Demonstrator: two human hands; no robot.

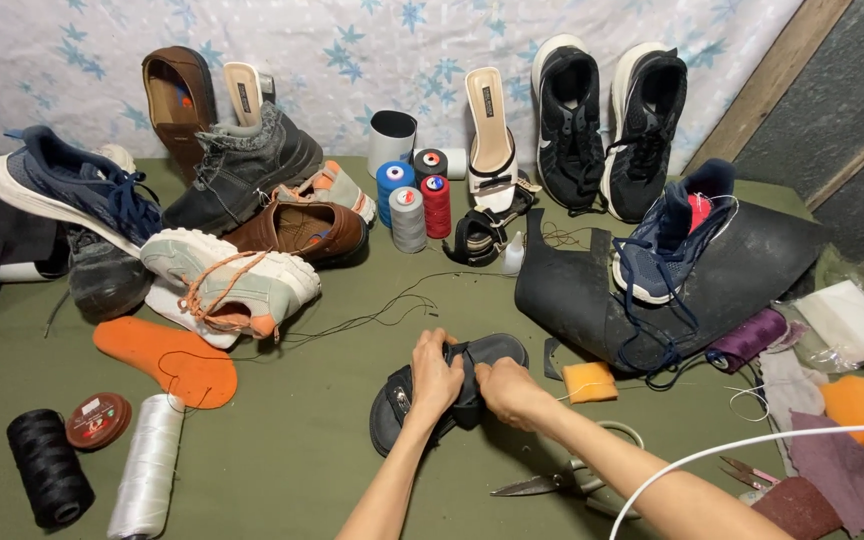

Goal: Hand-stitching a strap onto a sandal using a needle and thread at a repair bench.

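both hands work on a black sandal lying on the green surface, just in front of the person, near the middle. left hand: grip closed over the sandal's strap, fingers curled on top. right hand: grip closed, pinching the strap from the other side; the two hands touch. a thin black thread runs off to the left. scissors lie beside the right forearm. an orange sponge sits just right of the sandal. an orange insole lies well to the left.
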